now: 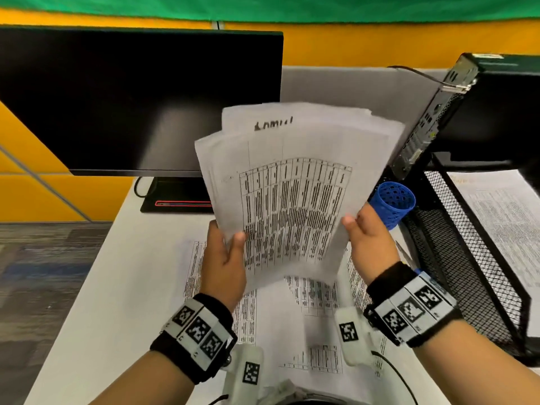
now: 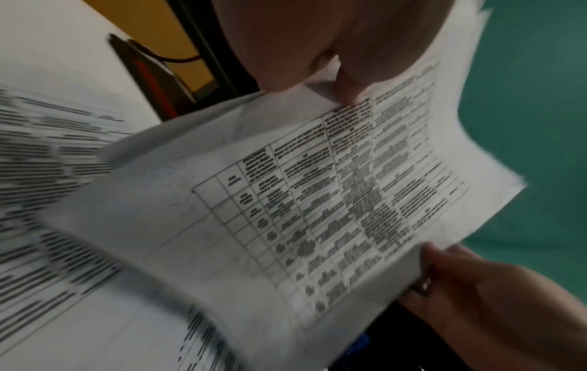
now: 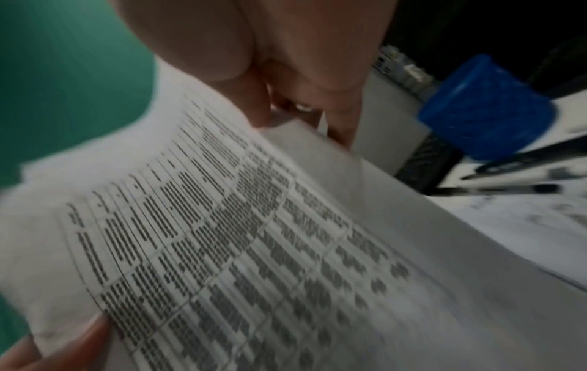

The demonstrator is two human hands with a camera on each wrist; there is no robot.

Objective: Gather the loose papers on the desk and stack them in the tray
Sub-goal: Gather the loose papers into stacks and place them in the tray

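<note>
Your left hand [image 1: 225,252] and right hand [image 1: 369,244] each pinch a lower corner of the fanned white printed sheets [image 1: 295,194]; the black mesh tray [image 1: 455,247] lies right, nearer your right hand.

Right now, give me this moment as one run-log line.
left hand: grips paper bundle | right hand: grips bundle | loose sheets: on desk | mesh tray: one sheet inside

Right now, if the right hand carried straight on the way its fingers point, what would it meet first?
Probably the blue mesh cup just beyond the right hand, which holds the sheaf of papers; depth is uncertain.
</note>
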